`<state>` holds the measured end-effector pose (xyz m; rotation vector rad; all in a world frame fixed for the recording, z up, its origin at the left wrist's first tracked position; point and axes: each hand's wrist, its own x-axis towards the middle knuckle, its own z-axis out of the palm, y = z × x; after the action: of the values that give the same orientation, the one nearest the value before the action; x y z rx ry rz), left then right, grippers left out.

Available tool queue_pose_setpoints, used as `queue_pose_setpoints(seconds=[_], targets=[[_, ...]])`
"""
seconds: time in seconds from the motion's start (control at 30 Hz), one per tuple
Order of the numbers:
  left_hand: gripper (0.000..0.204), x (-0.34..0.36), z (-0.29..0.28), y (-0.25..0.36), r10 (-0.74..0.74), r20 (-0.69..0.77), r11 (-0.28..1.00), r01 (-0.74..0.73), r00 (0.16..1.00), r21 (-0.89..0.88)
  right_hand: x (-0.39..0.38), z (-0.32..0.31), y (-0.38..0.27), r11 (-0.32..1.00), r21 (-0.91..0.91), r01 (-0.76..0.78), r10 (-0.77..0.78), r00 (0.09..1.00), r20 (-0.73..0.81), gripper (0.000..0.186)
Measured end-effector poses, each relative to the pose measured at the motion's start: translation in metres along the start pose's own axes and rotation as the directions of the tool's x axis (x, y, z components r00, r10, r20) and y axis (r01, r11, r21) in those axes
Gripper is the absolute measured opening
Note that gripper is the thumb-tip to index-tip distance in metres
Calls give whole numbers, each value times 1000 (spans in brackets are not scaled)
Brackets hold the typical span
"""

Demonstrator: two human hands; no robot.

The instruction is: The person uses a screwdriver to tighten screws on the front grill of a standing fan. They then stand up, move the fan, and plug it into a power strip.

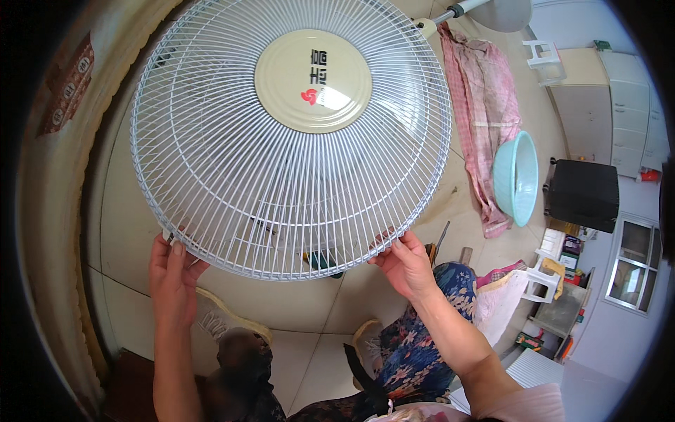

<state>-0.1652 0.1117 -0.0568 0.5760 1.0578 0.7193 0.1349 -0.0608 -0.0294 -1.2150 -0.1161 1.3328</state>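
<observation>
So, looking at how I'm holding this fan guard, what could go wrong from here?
Your left hand and right hand hold the fan guard only along its near rim, so if one slipped, that edge might drop toward your shoes.
Your left hand is also right by what looks like a small clip on the rim, which could pinch a finger.
</observation>
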Motion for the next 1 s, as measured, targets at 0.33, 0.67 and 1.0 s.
queue_pose_setpoints(seconds=[0.33, 0.67, 1.0], targets=[[27, -3, 0, 14, -60, -24, 997, 59, 998, -49, -24, 0, 30, 857, -447, -255, 186, 963, -194, 30], [30, -7, -14, 18, -39, -30, 994, 35, 999, -101, 17, 8, 126, -216, -976, -5, -103, 995, 17, 53], [26, -5, -12, 28, 98, -138, 995, -96, 986, 23, -100, 51, 84, 413, -911, -20, 220, 972, 79, 43]])
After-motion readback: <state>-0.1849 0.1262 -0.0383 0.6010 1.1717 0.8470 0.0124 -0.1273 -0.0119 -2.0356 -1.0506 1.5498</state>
